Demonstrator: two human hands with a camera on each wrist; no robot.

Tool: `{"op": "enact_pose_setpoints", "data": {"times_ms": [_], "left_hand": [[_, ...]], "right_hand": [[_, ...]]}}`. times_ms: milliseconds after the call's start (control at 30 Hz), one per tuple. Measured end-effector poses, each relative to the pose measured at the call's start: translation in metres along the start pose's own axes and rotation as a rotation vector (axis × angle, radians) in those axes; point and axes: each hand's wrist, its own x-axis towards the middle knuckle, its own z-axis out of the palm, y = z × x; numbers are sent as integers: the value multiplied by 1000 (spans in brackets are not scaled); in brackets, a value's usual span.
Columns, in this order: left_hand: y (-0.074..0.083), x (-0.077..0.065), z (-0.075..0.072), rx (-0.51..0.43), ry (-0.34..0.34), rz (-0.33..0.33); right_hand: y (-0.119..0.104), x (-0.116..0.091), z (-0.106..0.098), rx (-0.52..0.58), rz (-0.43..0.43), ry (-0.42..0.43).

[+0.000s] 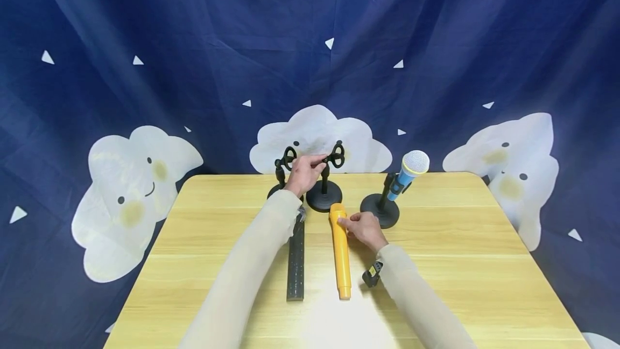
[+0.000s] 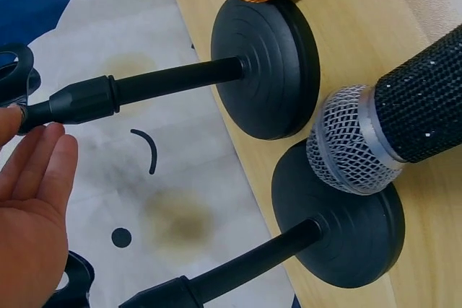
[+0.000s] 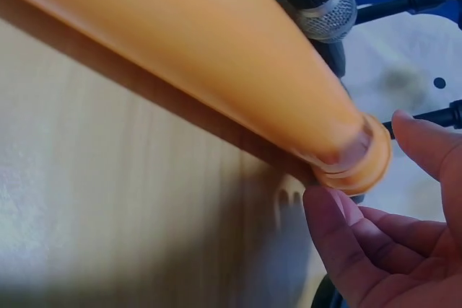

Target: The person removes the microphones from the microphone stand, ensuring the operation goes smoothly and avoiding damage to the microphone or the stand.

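Note:
My left hand [image 1: 304,174] pinches the upper joint of the middle black microphone stand [image 1: 325,190], just below its ring clip; in the left wrist view the thumb and fingertips meet that joint. My right hand [image 1: 365,229] is at the head end of an orange microphone [image 1: 341,255] lying on the table. In the right wrist view its thumb and fingers stand spread on either side of the head, with no firm grip visible. Left of it lies a black glittery microphone [image 1: 296,263] with a silver mesh head [image 2: 354,138], partly behind the left sleeve in the head view.
A second stand [image 2: 339,229] with an unfilled clip is at the left, its base partly hidden by my arm. On the right, a blue microphone [image 1: 409,171] with a white head sits tilted in a third stand [image 1: 380,210]. The wooden table [image 1: 460,284] ends at a dark blue curtain.

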Motion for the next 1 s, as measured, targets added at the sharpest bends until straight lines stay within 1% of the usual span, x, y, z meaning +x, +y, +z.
{"op": "enact_pose_setpoints", "data": {"times_ms": [133, 233, 333, 500, 633, 733, 933, 1000], "left_hand": [[-2, -3, 1, -21, 33, 6], [-1, -4, 3, -36, 34, 8], [0, -6, 4, -61, 18, 4], [-1, -8, 6, -87, -11, 6], [-2, -9, 7, -93, -33, 8], [-3, -11, 8, -99, -62, 4], [-1, -15, 12, -113, -113, 49], [1, -16, 14, -123, -129, 62]], "right_hand": [[-1, 0, -5, 47, -33, 9], [-2, -1, -8, 62, -42, 14], [-4, -3, -12, 43, -59, 29], [-7, -5, -20, -15, -107, 90], [-8, -7, -26, -4, -129, 112], [-9, -10, -31, 2, -150, 117], [-7, -14, -40, -22, -198, 155], [-6, -16, -44, -17, -199, 166]]}}
